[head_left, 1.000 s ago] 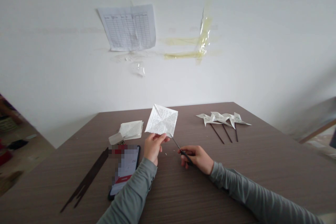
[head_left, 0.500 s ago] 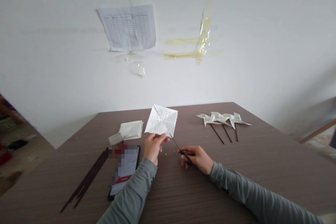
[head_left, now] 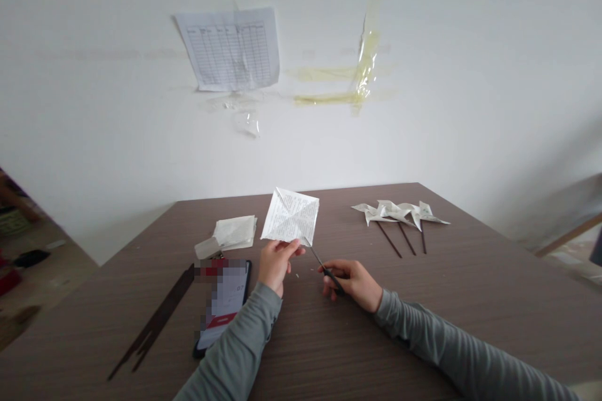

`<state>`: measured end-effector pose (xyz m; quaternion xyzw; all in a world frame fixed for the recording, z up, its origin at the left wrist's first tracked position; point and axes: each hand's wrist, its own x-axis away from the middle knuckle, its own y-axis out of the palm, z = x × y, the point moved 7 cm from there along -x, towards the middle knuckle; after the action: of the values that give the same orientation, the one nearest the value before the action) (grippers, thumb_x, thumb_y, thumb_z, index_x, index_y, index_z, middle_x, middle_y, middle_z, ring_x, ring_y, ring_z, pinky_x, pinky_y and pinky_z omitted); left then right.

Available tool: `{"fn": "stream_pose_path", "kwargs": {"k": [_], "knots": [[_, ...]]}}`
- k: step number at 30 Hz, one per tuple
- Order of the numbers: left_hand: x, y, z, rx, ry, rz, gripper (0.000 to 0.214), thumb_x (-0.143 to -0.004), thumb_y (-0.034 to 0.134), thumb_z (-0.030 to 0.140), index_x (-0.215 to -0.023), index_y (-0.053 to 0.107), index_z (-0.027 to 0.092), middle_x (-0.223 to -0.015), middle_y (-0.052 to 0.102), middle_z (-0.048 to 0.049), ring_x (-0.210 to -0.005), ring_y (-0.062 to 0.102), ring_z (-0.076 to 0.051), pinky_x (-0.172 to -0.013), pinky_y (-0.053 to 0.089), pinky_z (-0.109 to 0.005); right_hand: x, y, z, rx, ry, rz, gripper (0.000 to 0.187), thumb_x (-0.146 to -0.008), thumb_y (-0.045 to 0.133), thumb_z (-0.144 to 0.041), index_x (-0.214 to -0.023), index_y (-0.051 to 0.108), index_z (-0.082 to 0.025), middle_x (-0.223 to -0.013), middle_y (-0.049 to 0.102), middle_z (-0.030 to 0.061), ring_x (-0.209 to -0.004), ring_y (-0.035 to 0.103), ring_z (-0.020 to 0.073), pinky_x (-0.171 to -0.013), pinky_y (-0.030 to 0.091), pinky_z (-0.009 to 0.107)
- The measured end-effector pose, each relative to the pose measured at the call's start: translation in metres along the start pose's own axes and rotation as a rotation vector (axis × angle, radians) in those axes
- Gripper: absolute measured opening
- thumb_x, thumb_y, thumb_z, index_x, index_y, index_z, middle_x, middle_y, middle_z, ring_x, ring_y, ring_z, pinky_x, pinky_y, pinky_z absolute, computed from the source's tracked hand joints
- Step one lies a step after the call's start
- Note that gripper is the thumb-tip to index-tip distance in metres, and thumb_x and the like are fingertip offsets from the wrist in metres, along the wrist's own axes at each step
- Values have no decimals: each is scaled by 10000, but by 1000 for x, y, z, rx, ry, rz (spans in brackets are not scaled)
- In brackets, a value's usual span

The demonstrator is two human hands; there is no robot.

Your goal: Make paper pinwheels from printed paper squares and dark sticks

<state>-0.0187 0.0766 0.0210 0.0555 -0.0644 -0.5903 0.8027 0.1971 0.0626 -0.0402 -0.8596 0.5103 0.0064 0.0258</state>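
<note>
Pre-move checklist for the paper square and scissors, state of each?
1. Left hand pinching the paper square at its lower edge: ok.
2. Right hand gripping the scissors: ok.
3. Scissors tip engaged on the paper's edge: cannot tell, too small to see.
4. Phone free of the left sleeve: not ok, the sleeve lies over its lower part.
5. Pinwheels apart from both hands: ok.
</note>
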Motion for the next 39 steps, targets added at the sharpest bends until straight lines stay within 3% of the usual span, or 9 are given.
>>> {"fn": "stream_pose_path", "kwargs": {"k": [15, 25, 39], "knots": [[3, 2, 1, 11, -14, 3, 256, -722, 1048, 247, -829, 821, 196, -848, 927, -74, -708, 901, -238, -417, 284, -188, -1, 0, 1, -16, 11, 3, 802, -835, 1081, -928, -1163, 896, -220, -824, 879, 45, -683, 760, 234, -792, 645, 431], [1, 1, 2, -4, -7, -12, 365, -678, 1119, 311, -827, 805, 200, -877, 939, -105, -728, 911, -264, -424, 271, -193, -1, -1, 3, 5, 5, 13, 807, -837, 1074, -935, -1175, 905, -222, -835, 878, 49, -693, 761, 241, -787, 654, 438], [4, 5, 2, -17, -17, -42, 256, -760, 1056, 229, -798, 805, 192, -849, 923, -81, -685, 895, -230, -418, 280, -187, -3, 0, 3, 2, -22, 20, 856, -837, 1066, -982, -1202, 914, -224, -876, 894, 57, -714, 773, 243, -792, 665, 440]]}}
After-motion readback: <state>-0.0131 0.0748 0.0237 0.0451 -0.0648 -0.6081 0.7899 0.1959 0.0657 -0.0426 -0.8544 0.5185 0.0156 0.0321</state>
